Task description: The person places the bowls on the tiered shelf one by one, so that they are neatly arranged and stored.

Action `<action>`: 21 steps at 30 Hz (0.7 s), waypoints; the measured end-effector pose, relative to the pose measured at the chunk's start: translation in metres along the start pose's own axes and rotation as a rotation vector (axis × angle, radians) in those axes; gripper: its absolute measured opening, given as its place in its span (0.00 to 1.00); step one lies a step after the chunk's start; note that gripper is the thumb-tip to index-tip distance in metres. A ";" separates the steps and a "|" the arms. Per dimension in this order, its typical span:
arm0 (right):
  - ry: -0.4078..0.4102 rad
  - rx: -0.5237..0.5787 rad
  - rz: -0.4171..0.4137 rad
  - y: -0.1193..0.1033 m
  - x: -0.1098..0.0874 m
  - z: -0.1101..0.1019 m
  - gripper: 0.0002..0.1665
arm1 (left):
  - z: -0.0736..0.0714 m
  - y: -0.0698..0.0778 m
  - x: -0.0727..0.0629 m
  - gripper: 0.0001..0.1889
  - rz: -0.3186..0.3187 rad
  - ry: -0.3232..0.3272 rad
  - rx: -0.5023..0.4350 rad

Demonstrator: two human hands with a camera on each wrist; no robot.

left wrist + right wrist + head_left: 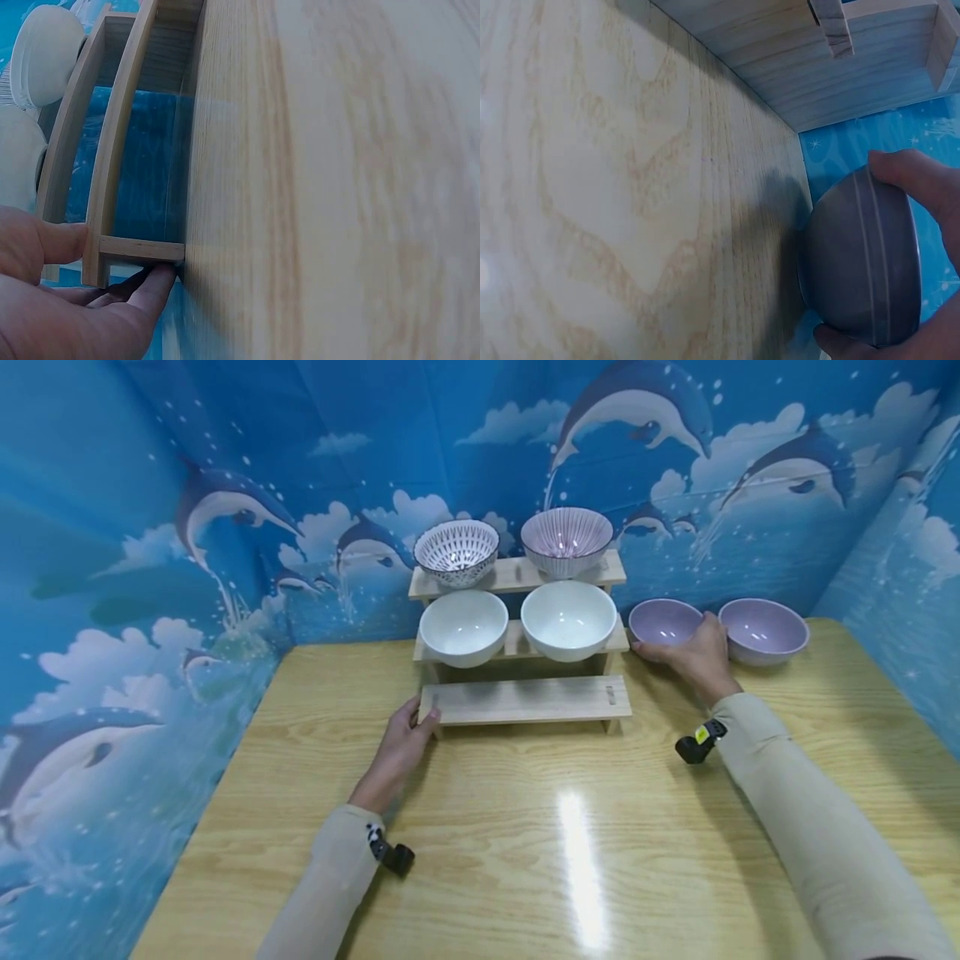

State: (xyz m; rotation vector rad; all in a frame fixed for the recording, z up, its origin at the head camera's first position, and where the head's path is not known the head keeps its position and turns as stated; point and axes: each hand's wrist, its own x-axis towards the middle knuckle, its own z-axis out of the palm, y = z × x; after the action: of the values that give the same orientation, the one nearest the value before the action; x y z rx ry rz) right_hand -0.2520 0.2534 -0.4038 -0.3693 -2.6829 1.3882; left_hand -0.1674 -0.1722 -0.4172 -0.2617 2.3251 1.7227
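Observation:
A three-tier wooden stand (525,700) bears two white bowls (465,628) on its middle step. Its top step carries a black-patterned bowl (456,553) and a purple-striped bowl (567,542). My left hand (399,745) grips the left end of the bottom step, thumb on top and fingers beneath, as the left wrist view shows. Right of the stand, my right hand (696,658) holds a purple bowl (663,620) by its sides, between thumb and fingers. In the right wrist view the bowl's outside (859,259) shows; whether its base touches the table cannot be told.
A second purple bowl (763,631) sits on the wooden table (480,827), just right of my right hand. Behind the stand hangs a blue dolphin-print cloth (435,435), which also runs down both sides of the table.

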 end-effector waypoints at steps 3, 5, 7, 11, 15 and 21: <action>0.007 0.009 0.002 -0.001 -0.001 0.000 0.79 | 0.000 0.000 0.000 0.36 -0.003 0.002 0.007; 0.011 0.017 0.004 -0.001 -0.002 0.000 0.79 | 0.000 0.000 0.000 0.36 -0.004 0.004 0.006; 0.017 0.030 0.013 -0.002 -0.003 0.000 0.79 | 0.000 0.000 0.000 0.36 -0.007 0.006 0.007; 0.025 0.046 0.038 -0.002 -0.006 0.000 0.80 | 0.001 0.000 0.000 0.35 -0.002 0.004 0.005; 0.025 0.048 0.062 -0.002 -0.009 -0.002 0.81 | 0.001 -0.001 0.000 0.35 0.007 -0.003 -0.003; 0.009 0.068 0.070 0.001 -0.016 -0.006 0.83 | 0.000 -0.001 -0.001 0.36 0.014 -0.012 -0.004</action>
State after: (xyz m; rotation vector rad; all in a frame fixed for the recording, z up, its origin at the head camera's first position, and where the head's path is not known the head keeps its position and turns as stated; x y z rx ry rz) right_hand -0.2350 0.2548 -0.4010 -0.4665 -2.6319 1.4891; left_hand -0.1657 -0.1725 -0.4176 -0.2360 2.3203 1.7309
